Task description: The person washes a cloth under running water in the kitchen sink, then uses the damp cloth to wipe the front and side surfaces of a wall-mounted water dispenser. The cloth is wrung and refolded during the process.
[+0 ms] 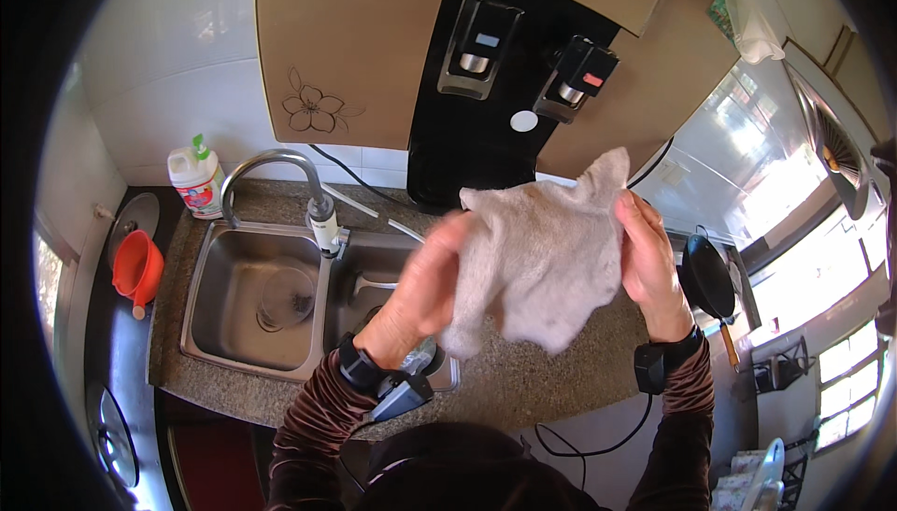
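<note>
A greyish-white cloth [546, 259] is spread in the air between my two hands, above the stone countertop. My left hand [431, 287] grips its left edge and is blurred, with part of the fingers hidden behind the cloth. On the other side, my right hand [641, 252] holds the right edge, thumb up against the fabric. One corner of the cloth sticks up near my right thumb, and the lower edge hangs loose. Below and left of the cloth lies a double-bowl steel sink [203, 301] with a curved tap [322, 217].
Behind the cloth hangs a black water dispenser [483, 118] between brown panels. A pump bottle [196, 182] stands behind the sink. An orange dipper [138, 269] and a pot lid [112, 434] are at left. A wok [708, 276] with a wooden handle sits at right. Cables hang from my wrist devices.
</note>
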### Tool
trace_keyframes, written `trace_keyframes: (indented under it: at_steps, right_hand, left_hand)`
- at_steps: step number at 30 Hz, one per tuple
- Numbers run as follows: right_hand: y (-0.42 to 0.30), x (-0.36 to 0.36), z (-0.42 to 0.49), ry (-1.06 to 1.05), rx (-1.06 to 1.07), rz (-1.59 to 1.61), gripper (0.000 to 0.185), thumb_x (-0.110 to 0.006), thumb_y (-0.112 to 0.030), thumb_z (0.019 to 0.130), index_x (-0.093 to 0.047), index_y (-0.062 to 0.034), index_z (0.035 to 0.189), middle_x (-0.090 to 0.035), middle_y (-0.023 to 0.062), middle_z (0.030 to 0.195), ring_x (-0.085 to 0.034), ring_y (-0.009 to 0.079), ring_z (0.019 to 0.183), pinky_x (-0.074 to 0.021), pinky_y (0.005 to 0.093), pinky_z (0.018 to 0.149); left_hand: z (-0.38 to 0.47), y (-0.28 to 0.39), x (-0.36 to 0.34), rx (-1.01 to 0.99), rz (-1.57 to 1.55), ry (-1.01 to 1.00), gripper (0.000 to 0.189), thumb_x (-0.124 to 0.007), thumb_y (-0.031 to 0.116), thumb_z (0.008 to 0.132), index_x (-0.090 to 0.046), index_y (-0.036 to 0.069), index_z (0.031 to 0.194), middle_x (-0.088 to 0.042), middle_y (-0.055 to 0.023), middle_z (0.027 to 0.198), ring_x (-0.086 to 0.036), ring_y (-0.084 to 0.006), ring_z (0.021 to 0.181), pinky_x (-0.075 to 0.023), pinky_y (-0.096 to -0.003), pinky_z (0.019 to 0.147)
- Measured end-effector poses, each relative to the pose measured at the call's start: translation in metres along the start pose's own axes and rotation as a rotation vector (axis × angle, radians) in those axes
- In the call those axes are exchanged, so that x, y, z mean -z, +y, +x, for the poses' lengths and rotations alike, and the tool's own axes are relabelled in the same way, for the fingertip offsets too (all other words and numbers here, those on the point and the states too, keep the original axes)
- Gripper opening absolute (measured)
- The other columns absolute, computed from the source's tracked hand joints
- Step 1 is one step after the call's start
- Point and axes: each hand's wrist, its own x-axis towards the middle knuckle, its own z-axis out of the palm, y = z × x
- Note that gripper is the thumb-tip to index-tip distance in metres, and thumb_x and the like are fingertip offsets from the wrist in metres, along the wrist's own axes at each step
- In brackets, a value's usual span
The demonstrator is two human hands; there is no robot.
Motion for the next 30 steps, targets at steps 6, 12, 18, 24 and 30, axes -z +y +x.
trace_keyframes:
  at_steps: [6,12,18,24,30]
  right_hand:
    - [0.001,0.008,0.016,-0.174,0.261,-0.54,0.032,-0.055,-0.026,0.102,-0.058,-0.002,0.081,-0.042,-0.0069,0.069,-0.035,0.0035,0.063,-0.0335,0.0234,0.055]
    - [-0.05,0.018,0.076,0.249,0.566,-0.909,0.021,-0.056,-0.02,0.1,-0.066,-0.0029,0.108,-0.059,0.0011,0.076,-0.054,0.0049,0.067,-0.0462,0.0234,0.053]
    - [-0.074,0.007,0.118,-0.026,0.703,-0.875,0.031,-0.059,-0.026,0.1,-0.064,-0.0099,0.125,-0.057,0.0026,0.094,-0.057,0.0061,0.074,-0.0543,0.0226,0.058]
    - [-0.071,-0.004,0.125,0.014,0.593,-0.918,0.033,-0.055,-0.031,0.102,-0.066,-0.0113,0.125,-0.058,0.0028,0.094,-0.058,0.0083,0.078,-0.054,0.0228,0.059]
    - [-0.064,-0.004,0.123,0.021,0.562,-0.856,0.042,-0.05,-0.037,0.103,-0.064,-0.0054,0.128,-0.066,0.0055,0.11,-0.058,0.0067,0.075,-0.0519,0.0212,0.058]
  left_hand:
    - [0.008,-0.04,-0.031,0.288,-0.473,-0.123,0.07,-0.043,0.063,0.097,-0.054,0.001,0.126,-0.065,-0.0096,0.115,-0.066,-0.0196,0.099,-0.0565,-0.0323,0.089]
    - [0.051,-0.04,-0.06,-0.579,0.548,0.18,0.023,-0.064,0.014,0.096,-0.059,0.006,0.118,-0.065,-0.0035,0.109,-0.063,-0.0117,0.096,-0.052,-0.0282,0.087]
    - [0.104,-0.028,-0.071,-1.147,1.244,0.273,0.02,-0.062,-0.001,0.088,-0.062,-0.001,0.108,-0.054,-0.02,0.117,-0.061,-0.0366,0.095,-0.0518,-0.0358,0.077]
    - [0.127,-0.018,-0.056,-1.159,1.352,0.226,0.041,-0.066,-0.006,0.079,-0.06,0.001,0.119,-0.055,-0.0168,0.12,-0.063,-0.0369,0.092,-0.0545,-0.0397,0.073]
    - [0.138,-0.016,-0.049,-1.308,1.472,0.165,0.063,-0.067,-0.013,0.069,-0.053,-0.001,0.129,-0.053,-0.0159,0.119,-0.064,-0.0361,0.093,-0.0564,-0.0385,0.067]
